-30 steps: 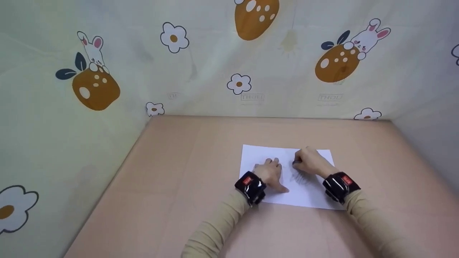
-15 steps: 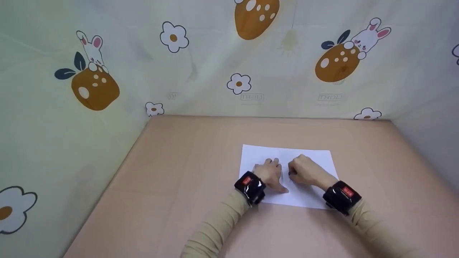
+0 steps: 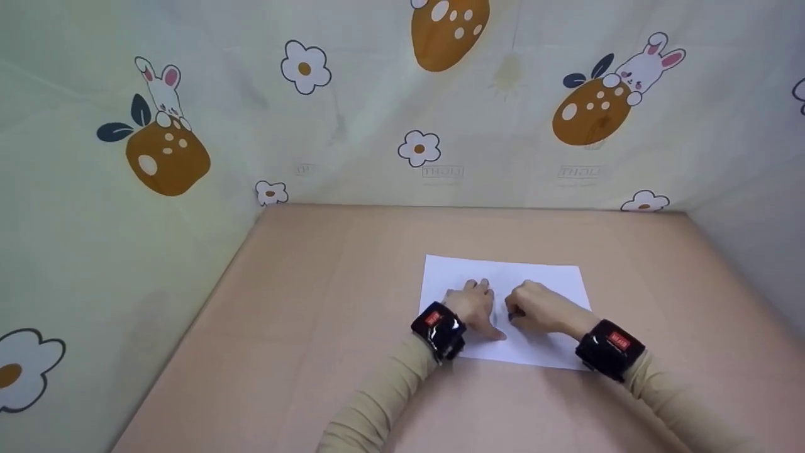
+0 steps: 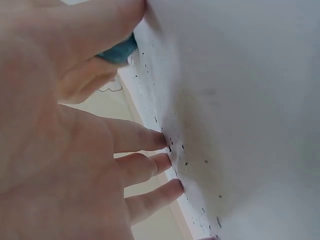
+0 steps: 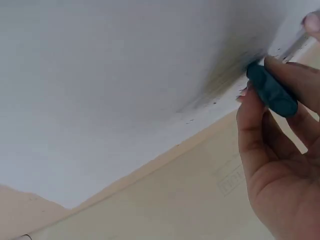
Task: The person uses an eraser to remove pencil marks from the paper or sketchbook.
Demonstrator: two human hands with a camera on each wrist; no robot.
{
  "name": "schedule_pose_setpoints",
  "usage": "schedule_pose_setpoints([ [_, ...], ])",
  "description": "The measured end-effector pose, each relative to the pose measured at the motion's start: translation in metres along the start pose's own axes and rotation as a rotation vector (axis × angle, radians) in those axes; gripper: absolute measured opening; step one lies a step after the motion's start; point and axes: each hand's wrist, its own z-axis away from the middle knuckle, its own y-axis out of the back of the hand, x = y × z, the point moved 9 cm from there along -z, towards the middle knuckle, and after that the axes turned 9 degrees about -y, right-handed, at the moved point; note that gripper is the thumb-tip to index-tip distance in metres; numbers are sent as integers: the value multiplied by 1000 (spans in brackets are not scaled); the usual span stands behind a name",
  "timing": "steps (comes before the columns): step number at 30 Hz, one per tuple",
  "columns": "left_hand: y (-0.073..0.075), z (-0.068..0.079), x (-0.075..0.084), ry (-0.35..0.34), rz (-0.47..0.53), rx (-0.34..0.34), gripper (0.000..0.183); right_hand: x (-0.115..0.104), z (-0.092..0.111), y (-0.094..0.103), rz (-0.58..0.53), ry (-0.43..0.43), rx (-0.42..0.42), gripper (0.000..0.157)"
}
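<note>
A white sheet of paper [image 3: 560, 275] lies flat on the table. My left hand [image 3: 470, 308] rests on its left part, fingers and thumb spread, the fingertips touching the sheet. My right hand [image 3: 542, 307] pinches a teal eraser [image 5: 272, 92] between thumb and fingers, one end down at the paper. Grey smudges [image 5: 225, 80] show beside that end in the right wrist view. Small dark crumbs [image 4: 206, 161] are scattered near my left fingertips. In the head view most of the eraser is hidden by the right hand.
The tan table [image 3: 302, 302] runs back to a hanging cloth [image 3: 352, 126] printed with rabbits, fruit and flowers. Cloth also closes in the left and right sides. Each wrist wears a black band [image 3: 610, 349] over a beige sleeve [image 3: 377, 402].
My right hand has moved toward me and slightly left across the paper with the eraser. The grey scribble seen earlier is now behind that hand. My left hand has stayed in place.
</note>
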Motion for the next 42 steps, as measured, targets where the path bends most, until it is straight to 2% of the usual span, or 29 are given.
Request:
schedule_pose_setpoints([
  [5,1,0,-1,10,9,-1,90,9,-11,0,-1,-56,8,12],
  [11,1,0,4,-4,11,10,88,9,-9,-3,-107,-31,-101,14],
  [15,2,0,4,5,10,8,88,8,-10,-3,-115,-14,-82,13],
  [19,2,-1,3,5,9,6,89,11,-10,-4,-161,-38,-96,12],
  [23,-1,0,2,5,18,-4,89,9,-10,-6,-152,-32,-95,10],
  [29,-1,0,1,0,19,-1,90,9,-10,-9,-200,-62,-158,11],
  [33,0,-1,1,3,18,-1,88,7,-10,-8,-187,-43,-142,9],
  [38,5,-2,3,-5,14,12,87,10,-9,-5,-168,-76,-173,11],
  [42,6,-1,5,0,13,16,85,9,-11,-2,-135,-66,-167,9],
])
